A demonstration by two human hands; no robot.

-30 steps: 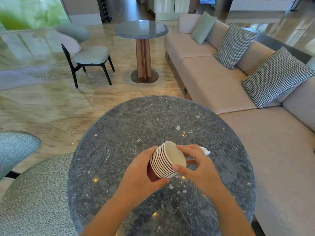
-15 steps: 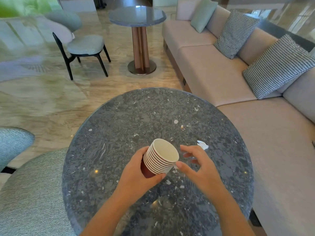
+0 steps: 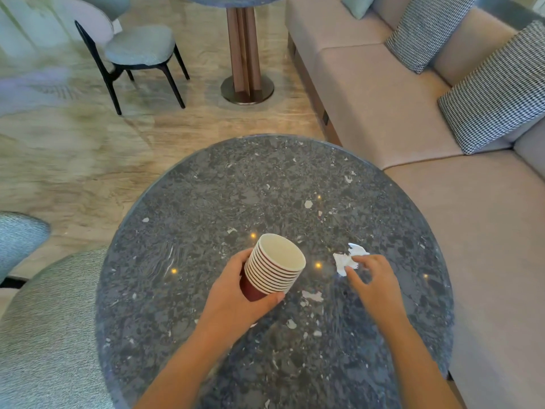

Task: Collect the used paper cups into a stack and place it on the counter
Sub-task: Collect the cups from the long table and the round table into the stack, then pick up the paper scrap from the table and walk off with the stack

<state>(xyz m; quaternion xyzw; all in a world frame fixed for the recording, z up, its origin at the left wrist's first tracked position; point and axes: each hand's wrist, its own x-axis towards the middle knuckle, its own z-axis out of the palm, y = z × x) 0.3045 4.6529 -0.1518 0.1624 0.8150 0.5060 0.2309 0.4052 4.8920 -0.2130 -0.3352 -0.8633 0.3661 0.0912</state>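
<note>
Stack of nested dark-red paper cups with white rolled rims (image 3: 272,268) sits centre frame, slightly below middle, tilted with the open mouth facing up and right. It's held above the round dark grey speckled stone surface (image 3: 206,202), base not resting on it as far as I can tell.

Left hand (image 3: 236,302) wraps the lower part of the stack: fingers behind on the left side, thumb across the front under the rims. Firm hold.

Right hand (image 3: 374,287) is right of the stack, apart from it, fingers loosely spread and curled down; fingertips touching a small crumpled white scrap of paper (image 3: 346,261) lying on the surface. Can't tell if the scrap is pinched or only touched.

Beige upholstered sofa (image 3: 398,113) runs along the right side of the frame, two black-and-white houndstooth cushions (image 3: 495,93) at upper right. Upper centre: wooden pedestal of a second table (image 3: 243,48) on a metal disc base. Upper left: black-legged chair with grey-blue seat (image 3: 138,45). Grey textured seat (image 3: 44,335) at lower left, marble-look floor (image 3: 73,149) beyond.
</note>
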